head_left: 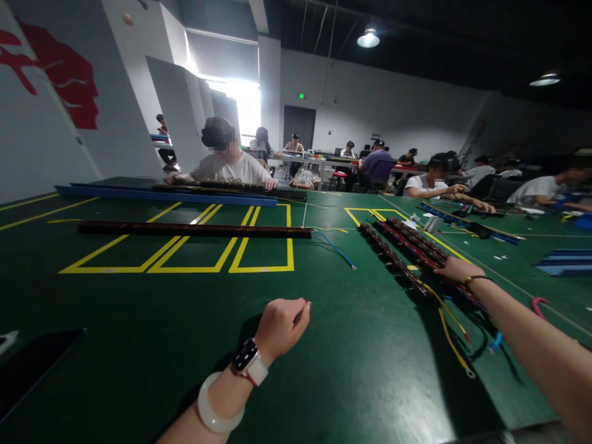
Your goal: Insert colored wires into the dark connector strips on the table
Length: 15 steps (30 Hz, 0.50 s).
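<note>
My left hand (281, 327), with a watch (247, 357) and a pale bangle at the wrist, is closed over the green table. A tiny red and silvery spot shows at its fingertips; whether it is a held piece cannot be made out. On the right, my right hand (457, 270) grips the near part of a long dark wiring strip (414, 237) with red and blue wires along its side. Beside it lies another dark strip (391, 259), from which yellow wires (448, 336) with ring terminals trail toward me. My right fingertips are partly hidden.
A long dark strip (194, 229) lies across yellow tape outlines, with a blue wire (337, 250) at its end. Across the table a person (229, 163) handles dark strips near a blue rail (171, 194). Other people sit at right. A dark flat panel (39, 364) lies at left.
</note>
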### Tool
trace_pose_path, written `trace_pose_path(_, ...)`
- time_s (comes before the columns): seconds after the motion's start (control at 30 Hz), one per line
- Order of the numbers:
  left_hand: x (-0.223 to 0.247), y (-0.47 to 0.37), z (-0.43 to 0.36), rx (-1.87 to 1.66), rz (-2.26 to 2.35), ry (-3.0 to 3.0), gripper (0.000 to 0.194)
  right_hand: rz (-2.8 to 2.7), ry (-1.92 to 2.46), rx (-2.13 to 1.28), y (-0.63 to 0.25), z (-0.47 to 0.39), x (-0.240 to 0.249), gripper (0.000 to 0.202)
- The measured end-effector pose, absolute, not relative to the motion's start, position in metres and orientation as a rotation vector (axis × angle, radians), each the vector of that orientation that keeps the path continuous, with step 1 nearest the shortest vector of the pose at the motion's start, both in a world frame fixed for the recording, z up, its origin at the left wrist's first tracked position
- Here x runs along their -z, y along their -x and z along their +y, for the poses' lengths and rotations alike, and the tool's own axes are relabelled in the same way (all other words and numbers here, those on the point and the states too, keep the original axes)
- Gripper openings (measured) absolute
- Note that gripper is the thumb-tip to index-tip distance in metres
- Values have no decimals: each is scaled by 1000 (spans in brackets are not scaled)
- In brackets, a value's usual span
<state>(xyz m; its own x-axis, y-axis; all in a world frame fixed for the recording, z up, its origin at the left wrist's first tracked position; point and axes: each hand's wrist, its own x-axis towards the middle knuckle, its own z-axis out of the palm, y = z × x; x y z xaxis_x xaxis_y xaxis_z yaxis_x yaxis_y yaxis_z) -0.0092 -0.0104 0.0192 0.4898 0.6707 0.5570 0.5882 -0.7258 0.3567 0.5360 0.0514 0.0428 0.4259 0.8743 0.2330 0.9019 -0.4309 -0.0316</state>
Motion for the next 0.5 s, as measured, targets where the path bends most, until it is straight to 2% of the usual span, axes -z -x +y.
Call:
trace_pose_path(0.13,-19,9,-12,-1020,1105,-2598,35,-1441,2789,176,-541,34,-26,42)
trace_pose_path(0.27,-19,9,-12,-1004,1134,-2605,35,-1383,2869,251,-530,30,-19,56)
trace_pose_path(0.5,-19,10,-11,-986,1151,-2599,35,-1257,2873,281,-513,24,-18,58)
